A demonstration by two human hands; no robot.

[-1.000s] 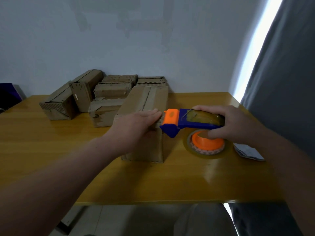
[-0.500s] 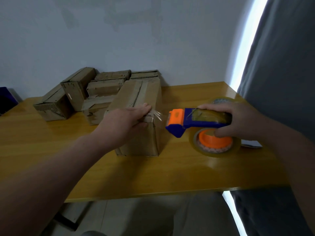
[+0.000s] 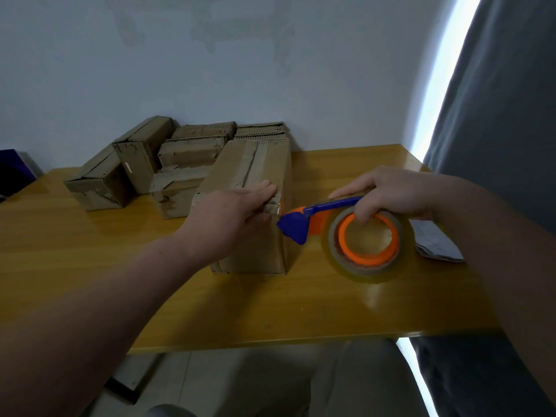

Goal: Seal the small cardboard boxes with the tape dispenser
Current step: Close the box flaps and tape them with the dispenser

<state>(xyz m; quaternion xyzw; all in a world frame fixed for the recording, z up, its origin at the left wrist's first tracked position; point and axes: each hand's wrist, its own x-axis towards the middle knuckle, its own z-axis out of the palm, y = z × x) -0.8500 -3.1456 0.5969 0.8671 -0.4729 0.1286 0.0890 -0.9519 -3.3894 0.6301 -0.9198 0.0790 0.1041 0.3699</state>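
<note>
1. A brown box is being kept in the middle of the frame, on a yellow table.
2. The near top edge of the box is being held by the left hand. Its fingers are being laid flat on the top and its thumb is being pressed on the front side, so the edge is being pinched.
3. A tape dispenser, blue and orange, is being held by the right hand, right of the middle. The fingers are being curled tight round its handle, and one fingertip is being poked into the hole of the tape roll.
4. The blue tip of the tape dispenser is being held right at the near right top corner of the box. Whether it is touching cannot be told.
5. A pile of small boxes is being kept at the middle left, behind the box and close to the wall.
6. A grey folded paper is being kept on the table at the right, just beside the tape roll.
7. A grey curtain is being hung at the upper right.
</note>
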